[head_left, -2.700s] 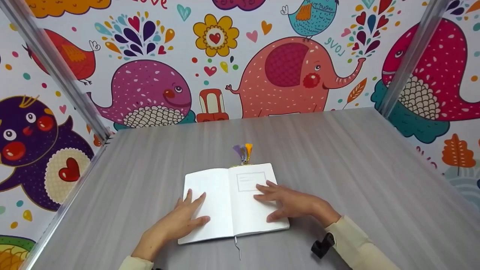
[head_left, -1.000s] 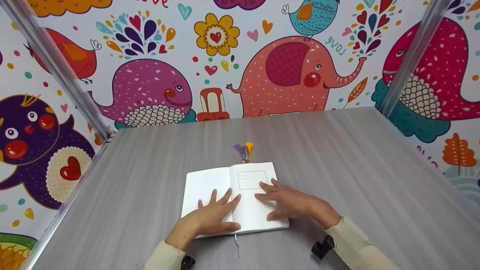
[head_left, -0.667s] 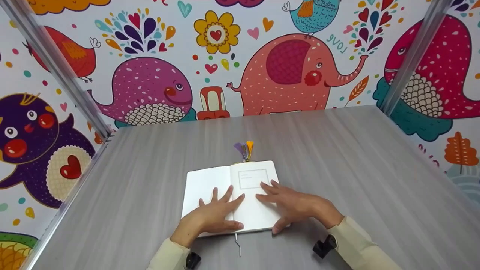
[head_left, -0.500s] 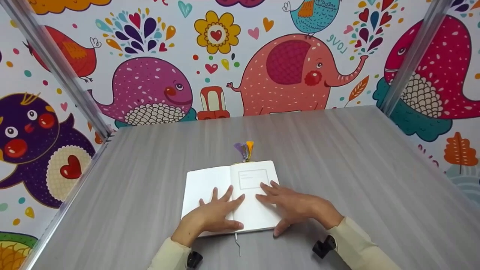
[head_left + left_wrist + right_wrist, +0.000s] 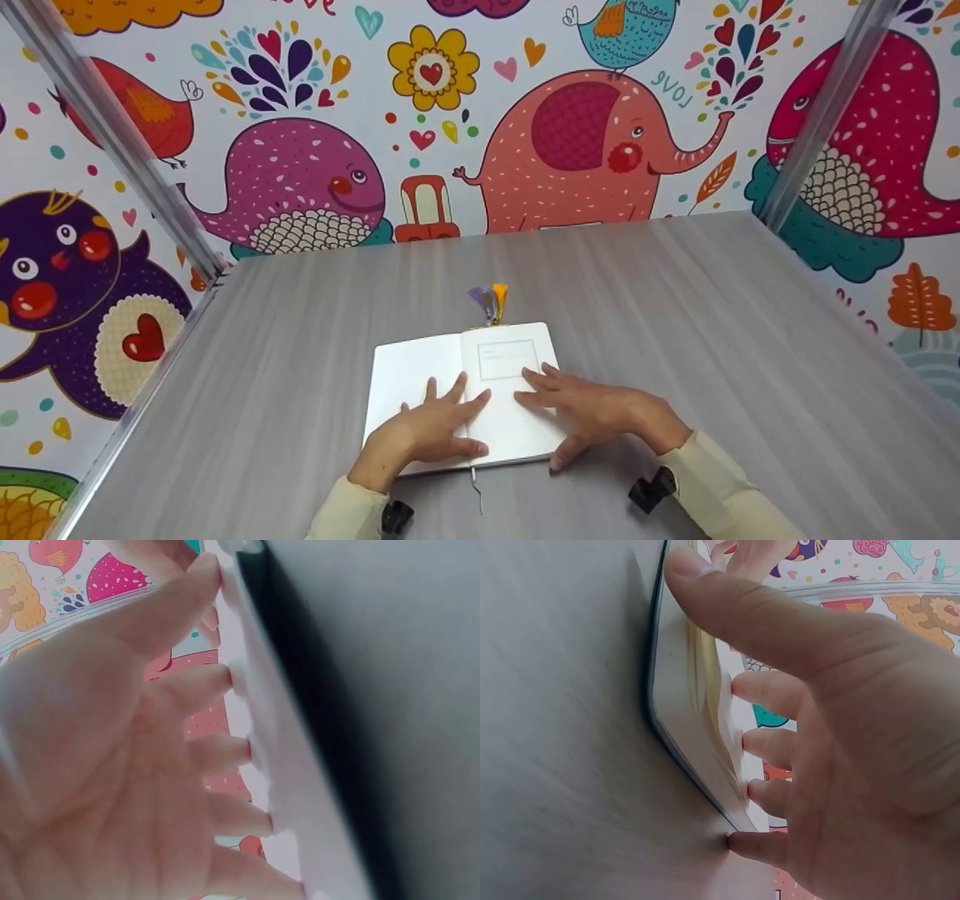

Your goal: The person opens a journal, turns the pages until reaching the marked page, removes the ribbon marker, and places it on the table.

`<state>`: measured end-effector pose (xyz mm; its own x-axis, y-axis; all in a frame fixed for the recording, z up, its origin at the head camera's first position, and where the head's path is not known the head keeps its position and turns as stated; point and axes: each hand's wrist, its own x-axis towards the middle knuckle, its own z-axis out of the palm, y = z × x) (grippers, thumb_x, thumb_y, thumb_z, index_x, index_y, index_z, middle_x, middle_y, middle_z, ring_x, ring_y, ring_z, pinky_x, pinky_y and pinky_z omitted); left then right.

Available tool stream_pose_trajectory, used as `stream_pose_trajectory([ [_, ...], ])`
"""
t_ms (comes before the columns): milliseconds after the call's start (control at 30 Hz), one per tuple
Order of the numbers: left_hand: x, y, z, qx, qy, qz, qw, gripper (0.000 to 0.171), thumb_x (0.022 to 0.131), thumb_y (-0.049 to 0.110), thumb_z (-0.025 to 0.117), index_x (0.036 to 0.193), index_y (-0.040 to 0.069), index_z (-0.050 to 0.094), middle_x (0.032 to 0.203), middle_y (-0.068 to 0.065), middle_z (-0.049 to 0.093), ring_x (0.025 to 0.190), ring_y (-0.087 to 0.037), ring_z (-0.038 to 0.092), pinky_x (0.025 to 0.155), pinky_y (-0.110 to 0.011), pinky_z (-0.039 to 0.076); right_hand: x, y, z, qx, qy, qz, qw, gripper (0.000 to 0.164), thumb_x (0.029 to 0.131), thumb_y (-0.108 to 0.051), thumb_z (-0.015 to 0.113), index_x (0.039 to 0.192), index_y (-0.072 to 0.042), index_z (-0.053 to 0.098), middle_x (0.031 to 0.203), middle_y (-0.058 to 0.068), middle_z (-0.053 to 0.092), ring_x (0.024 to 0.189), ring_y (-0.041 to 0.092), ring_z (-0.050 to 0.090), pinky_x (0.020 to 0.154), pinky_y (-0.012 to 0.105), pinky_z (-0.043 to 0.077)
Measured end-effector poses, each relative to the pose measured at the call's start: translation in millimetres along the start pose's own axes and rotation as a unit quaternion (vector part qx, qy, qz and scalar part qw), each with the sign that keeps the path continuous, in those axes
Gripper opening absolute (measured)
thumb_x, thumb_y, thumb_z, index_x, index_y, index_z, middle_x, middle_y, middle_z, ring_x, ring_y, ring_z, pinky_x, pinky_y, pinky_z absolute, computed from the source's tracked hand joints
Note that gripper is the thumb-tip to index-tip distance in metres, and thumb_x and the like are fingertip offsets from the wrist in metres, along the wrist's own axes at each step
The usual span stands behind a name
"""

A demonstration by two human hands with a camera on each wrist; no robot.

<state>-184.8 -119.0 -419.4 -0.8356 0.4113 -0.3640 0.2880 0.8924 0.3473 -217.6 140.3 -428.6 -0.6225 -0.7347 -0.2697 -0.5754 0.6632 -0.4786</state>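
An open notebook (image 5: 517, 435) lies on the table, its left page white and its right page printed with a small framed box. Fingers spread, my left hand (image 5: 429, 433) rests over the left page and the middle fold, fingertips pressing the paper in the left wrist view. My right hand (image 5: 592, 409) lies spread on the right page's outer side. Its thumb (image 5: 727, 604) is at the notebook's lower edge, beside the dark cover, in the right wrist view. Tassels (image 5: 491, 301), purple and yellow, stick out above the top edge. A thin ribbon (image 5: 476, 491) hangs out below.
The grey wood-look table (image 5: 300, 315) extends around the notebook. Patterned wall panels (image 5: 570, 150) with cartoon animals stand behind and at both sides, joined by metal posts (image 5: 124, 142). Black wrist cameras (image 5: 651, 489) sit at the cream sleeves.
My left hand has moved right from the left page's outer part to the middle fold. My right thumb has slid off the page to the lower edge; the notebook stays in place.
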Motion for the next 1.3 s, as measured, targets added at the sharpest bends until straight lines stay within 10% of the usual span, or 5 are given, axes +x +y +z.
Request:
stream_pose_trajectory([
  [733,-1.8,0.7,1.7,0.003,0.018,0.003,0.9998,0.074,0.079,0.060,0.054,0.143,0.034,0.028,0.155,-0.010,0.011,0.137,-0.051,0.006,0.093,-0.076,0.019,-8,5,-13,0.048,-0.009,-0.009,0.999,0.067,0.079,-0.019,0.068,0.139,-0.029,0.039,0.154,-0.003,0.021,0.143,0.022,0.011,0.111,0.050,0.022],
  [1300,2.5,-5.1,6.0,0.004,0.051,0.028,0.9983,0.076,0.079,0.060,0.055,0.144,0.031,0.029,0.153,-0.016,0.014,0.135,-0.053,0.009,0.098,-0.074,0.015,2,13,-12,0.097,0.156,0.022,0.983,0.071,0.082,-0.020,0.068,0.142,-0.009,0.033,0.150,0.017,0.025,0.139,0.031,0.023,0.108,0.049,0.028],
])
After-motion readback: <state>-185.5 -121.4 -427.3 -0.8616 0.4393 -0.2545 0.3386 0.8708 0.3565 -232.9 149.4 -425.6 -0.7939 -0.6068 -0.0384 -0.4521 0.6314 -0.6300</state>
